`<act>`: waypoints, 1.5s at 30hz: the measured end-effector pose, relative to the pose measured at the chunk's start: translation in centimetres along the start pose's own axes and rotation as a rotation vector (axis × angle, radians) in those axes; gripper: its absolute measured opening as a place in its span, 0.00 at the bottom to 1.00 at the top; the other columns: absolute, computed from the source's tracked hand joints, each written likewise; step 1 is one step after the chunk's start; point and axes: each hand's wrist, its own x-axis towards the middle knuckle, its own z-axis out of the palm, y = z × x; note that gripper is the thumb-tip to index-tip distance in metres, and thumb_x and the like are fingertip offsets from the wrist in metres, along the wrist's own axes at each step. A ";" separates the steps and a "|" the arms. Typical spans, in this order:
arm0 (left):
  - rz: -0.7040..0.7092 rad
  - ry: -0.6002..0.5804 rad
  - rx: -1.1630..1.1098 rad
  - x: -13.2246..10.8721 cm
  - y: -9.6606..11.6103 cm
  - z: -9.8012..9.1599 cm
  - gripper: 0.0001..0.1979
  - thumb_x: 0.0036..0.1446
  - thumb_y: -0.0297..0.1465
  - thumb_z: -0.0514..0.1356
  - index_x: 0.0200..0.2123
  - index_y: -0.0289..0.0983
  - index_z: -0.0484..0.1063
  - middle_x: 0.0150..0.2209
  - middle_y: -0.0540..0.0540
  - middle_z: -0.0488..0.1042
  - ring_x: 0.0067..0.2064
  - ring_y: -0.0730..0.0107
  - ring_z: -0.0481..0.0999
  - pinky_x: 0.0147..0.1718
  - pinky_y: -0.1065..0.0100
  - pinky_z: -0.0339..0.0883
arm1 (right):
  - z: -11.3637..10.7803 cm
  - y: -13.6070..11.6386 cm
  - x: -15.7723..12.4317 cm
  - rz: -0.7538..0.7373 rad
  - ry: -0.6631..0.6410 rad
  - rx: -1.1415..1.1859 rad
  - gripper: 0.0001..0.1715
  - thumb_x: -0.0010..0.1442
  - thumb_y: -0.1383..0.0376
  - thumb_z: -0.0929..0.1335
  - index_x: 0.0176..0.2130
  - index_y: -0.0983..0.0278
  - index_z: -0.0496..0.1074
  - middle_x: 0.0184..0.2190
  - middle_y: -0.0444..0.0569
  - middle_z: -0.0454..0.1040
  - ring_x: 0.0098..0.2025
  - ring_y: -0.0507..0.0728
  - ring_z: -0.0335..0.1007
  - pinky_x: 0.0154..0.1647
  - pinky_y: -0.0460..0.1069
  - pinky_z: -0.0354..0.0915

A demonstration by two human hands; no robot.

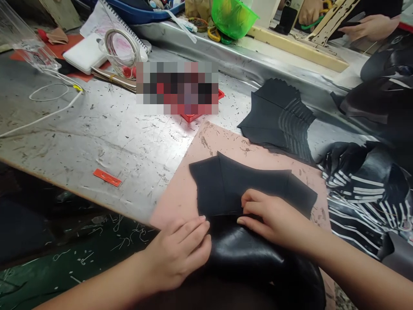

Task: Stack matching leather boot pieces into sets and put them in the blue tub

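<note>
A flat black fabric piece [248,181] with pointed corners lies on a pink board [174,193]. Along its near edge it meets a glossy black leather piece [238,249], which drapes toward me over the board's front. My left hand [180,249] is closed at the left end of this meeting edge, thumb and fingers pressed together on the leather. Farther right, my right hand [271,215] pinches the same edge, with fingertips on the fabric and thumb at the leather. How much material sits between the fingers is partly hidden.
A fanned stack of black pieces [277,116] lies behind the board. White-striped black pieces [361,193] pile up at right. A small red strip [107,177] rests on the metal tabletop [80,142]. A tape roll [121,47] and green basket [232,17] stand behind; another person's hand [371,26] is across.
</note>
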 end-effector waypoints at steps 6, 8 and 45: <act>-0.015 -0.177 0.091 0.0 0.3 -0.4 0.17 0.52 0.32 0.50 0.45 0.36 0.67 0.53 0.41 0.68 0.54 0.60 0.63 0.47 0.62 0.54 | -0.2 -0.2 0.5 0.059 -0.009 -0.017 0.13 0.60 0.62 0.63 0.28 0.65 0.71 0.33 0.47 0.66 0.27 0.50 0.64 0.29 0.46 0.63; -0.004 -0.234 0.099 0.6 0.1 -0.6 0.17 0.51 0.34 0.52 0.44 0.37 0.67 0.54 0.42 0.67 0.52 0.61 0.63 0.45 0.63 0.54 | -0.3 -0.3 0.6 0.073 -0.014 -0.022 0.13 0.59 0.62 0.63 0.27 0.65 0.71 0.33 0.47 0.66 0.26 0.50 0.64 0.29 0.46 0.62; 0.264 -0.249 0.109 8.2 -1.8 1.7 0.21 0.51 0.21 0.50 0.49 0.28 0.68 0.42 0.39 0.71 0.32 0.65 0.65 0.30 0.62 0.53 | 0.0 2.3 -3.5 0.437 0.047 0.102 0.13 0.63 0.63 0.59 0.28 0.62 0.65 0.28 0.42 0.67 0.29 0.51 0.65 0.30 0.46 0.60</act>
